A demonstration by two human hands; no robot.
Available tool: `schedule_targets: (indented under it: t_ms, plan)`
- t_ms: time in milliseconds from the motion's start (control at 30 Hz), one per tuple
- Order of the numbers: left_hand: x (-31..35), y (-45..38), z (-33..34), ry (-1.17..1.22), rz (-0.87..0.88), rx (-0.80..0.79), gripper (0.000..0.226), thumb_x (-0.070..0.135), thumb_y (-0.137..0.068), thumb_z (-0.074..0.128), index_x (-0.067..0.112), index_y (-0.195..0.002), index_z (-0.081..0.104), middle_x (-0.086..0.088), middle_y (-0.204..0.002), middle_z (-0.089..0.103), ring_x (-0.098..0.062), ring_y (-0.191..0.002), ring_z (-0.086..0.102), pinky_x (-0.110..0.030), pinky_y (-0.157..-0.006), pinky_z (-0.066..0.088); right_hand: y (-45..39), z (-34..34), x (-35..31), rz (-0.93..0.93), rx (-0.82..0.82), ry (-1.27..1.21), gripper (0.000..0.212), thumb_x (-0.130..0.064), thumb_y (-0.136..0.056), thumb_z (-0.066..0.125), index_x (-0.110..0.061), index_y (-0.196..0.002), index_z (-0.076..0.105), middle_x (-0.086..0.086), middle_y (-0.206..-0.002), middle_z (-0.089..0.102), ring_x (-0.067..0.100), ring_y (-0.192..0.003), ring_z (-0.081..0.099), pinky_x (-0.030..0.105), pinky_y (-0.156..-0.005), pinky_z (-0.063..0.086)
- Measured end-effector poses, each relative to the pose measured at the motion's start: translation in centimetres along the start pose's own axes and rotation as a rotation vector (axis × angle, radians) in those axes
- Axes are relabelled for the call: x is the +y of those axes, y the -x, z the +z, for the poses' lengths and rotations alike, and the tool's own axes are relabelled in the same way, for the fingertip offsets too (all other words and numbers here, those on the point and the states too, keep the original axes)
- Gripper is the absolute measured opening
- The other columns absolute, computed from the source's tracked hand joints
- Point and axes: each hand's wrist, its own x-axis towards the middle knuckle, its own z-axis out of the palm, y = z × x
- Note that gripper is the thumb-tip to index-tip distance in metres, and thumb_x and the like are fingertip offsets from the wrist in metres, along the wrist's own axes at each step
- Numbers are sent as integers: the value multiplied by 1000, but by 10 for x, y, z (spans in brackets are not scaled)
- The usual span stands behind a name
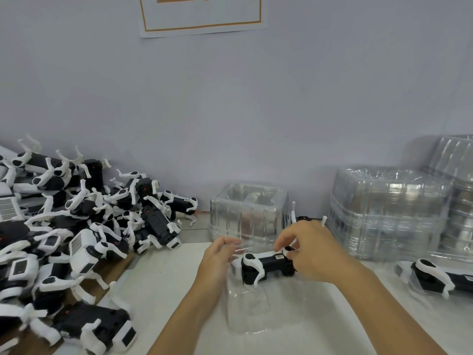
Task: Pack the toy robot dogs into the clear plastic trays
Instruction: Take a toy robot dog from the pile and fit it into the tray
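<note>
A black-and-white toy robot dog [266, 266] lies on its side in the top of a clear plastic tray [247, 311] at the table's centre. My right hand [311, 252] grips the dog's rear end, fingers curled over a white leg. My left hand [220, 260] pinches the tray's far left rim next to the dog's head end. A packed dog in a tray [435, 279] lies at the right edge.
A big heap of loose robot dogs [76, 226] fills the left side. A stack of empty clear trays [248, 211] stands behind my hands; taller tray stacks [389, 211] stand at the right against the grey wall. The white table surface [163, 290] spreads between.
</note>
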Motion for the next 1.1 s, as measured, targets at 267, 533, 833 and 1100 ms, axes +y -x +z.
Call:
schedule_targets:
  t_ms: [267,533,833,1100]
  plan:
    - [-5,-1,-3,-22,57,2,22,9,-97,49,13,-96,71,-12,-103,73,-26,-101,67,-33,-89,48,6,1,-26,-170,-30,-50,22,-28,-91,62,-39,-108,70,-26,-100,58,-1,-105,49,32,-104,39]
    - [-6,-1,-3,11,104,-40,26,29,-77,49,19,-85,72,-11,-97,73,-29,-104,68,-51,-103,45,9,25,-43,-302,-107,-121,34,-26,-94,56,-49,-116,68,-11,-89,64,7,-90,56,29,-89,50]
    - [-11,-6,-4,39,98,-9,27,4,-101,41,2,-95,67,-16,-97,73,-30,-101,70,-36,-91,50,6,10,-32,-204,-55,-248,34,-14,-93,52,-36,-107,74,-14,-92,73,0,-86,65,12,-75,51]
    - [-9,-5,-3,84,72,10,27,2,-100,42,2,-96,68,-22,-106,71,-31,-103,69,-39,-96,48,9,-21,-13,15,-245,-111,40,-1,-76,49,-31,-69,74,-5,-75,69,17,-67,68,21,-55,50]
